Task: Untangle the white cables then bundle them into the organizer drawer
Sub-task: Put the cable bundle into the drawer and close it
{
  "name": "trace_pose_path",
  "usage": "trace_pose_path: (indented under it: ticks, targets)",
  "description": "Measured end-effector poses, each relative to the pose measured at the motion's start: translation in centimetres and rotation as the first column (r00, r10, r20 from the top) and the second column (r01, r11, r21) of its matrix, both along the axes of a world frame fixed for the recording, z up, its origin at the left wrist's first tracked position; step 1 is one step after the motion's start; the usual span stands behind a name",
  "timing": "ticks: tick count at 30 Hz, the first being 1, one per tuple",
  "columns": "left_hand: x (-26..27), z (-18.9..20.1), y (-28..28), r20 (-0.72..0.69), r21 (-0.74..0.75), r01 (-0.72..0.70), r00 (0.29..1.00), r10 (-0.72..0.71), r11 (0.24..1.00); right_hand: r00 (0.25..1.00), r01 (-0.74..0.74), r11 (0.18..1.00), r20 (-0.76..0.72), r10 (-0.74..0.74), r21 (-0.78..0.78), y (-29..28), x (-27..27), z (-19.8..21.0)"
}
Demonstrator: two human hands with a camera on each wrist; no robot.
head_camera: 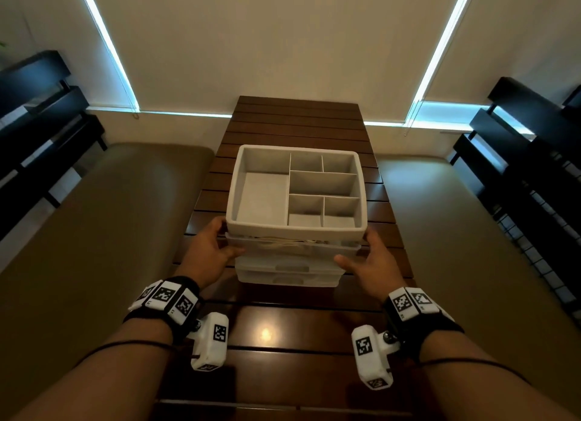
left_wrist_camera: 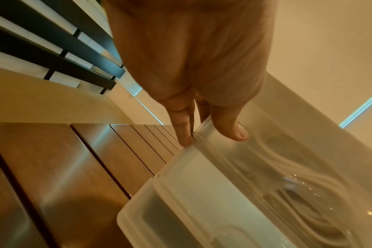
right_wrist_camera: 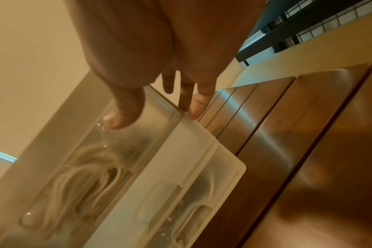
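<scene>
White cables (head_camera: 284,243) sit coiled inside the top drawer (head_camera: 292,251) of the clear organizer (head_camera: 287,274), seen thru the translucent front; in both wrist views they read as loops w/ no loose ends hanging out. The drawer's long axis runs left-right across us, its front face toward us, a bit proud of the unit below.

Our left hand (head_camera: 209,247) is at the drawer's left front corner, thumb across the front face, fingers (left_wrist_camera: 184,132) reaching along the side, so it pinches the corner. Our right hand (head_camera: 366,260) mirrors this at the right front corner, thumb on the front and fingers (right_wrist_camera: 193,107) down the side. Both hands are about equally near, one per end, so we judge the coming move is a straight push away from us, along the short axis, to seat the drawer. Uneven pressure could skew it, we think.

A grey divided tray (head_camera: 232,200) rests on top of the organizer, compartments showing nothing inside. Everything stands on a dark slatted wood bench (head_camera: 283,335). Olive cushioned seats (head_camera: 94,216) flank it; pale roller blinds (head_camera: 267,43) w/ light at the edges fill the far wall, and black slatted frames (head_camera: 37,106) stand at either side.
</scene>
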State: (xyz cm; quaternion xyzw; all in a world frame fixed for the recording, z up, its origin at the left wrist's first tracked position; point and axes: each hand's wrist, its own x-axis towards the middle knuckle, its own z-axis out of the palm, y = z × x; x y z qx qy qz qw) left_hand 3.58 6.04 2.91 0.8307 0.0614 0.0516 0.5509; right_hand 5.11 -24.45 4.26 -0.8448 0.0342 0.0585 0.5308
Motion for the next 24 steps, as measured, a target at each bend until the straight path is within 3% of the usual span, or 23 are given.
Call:
trace_pose_path:
  ticks: [3, 7, 10, 14, 18, 24]
  targets:
    - [-0.1, 0.0, -0.1, 0.010, 0.001, -0.006, 1.000, 0.006, 1.000, 0.999, -0.009, 0.996, 0.035, 0.012, -0.083, 0.2, 0.9, 0.3]
    - [0.0, 0.6, -0.8, 0.010, 0.025, -0.068, 0.998, 0.068, 0.997, 0.998, 0.021, 0.993, 0.064, -0.013, -0.120, 0.7, 1.4, 1.1]
    - [-0.3, 0.8, -0.4, -0.039, -0.030, -0.037, 0.999, 0.035, 0.999, 0.999, -0.014, 0.994, 0.037, 0.018, -0.106, 0.1, 1.3, 1.4]
    - [-1.3, 0.9, -2.0, -0.101, -0.212, -0.107, 0.991, 0.087, 0.971, 0.980, 0.178, 0.984, 0.087, -0.178, 0.015, 0.6, -0.4, 0.9]
    - [-1.5, 0.8, -5.8, -0.126, -0.403, -0.295, 0.956, 0.266, 0.866, 0.948, 0.291, 0.957, 0.130, -0.290, 0.013, 2.6, -1.7, 0.4]
    - [-0.3, 1.3, -8.3, -0.222, -0.545, -0.485, 0.870, 0.440, 0.684, 0.939, 0.344, 0.939, -0.018, -0.344, 0.004, 3.1, -0.9, 1.5]
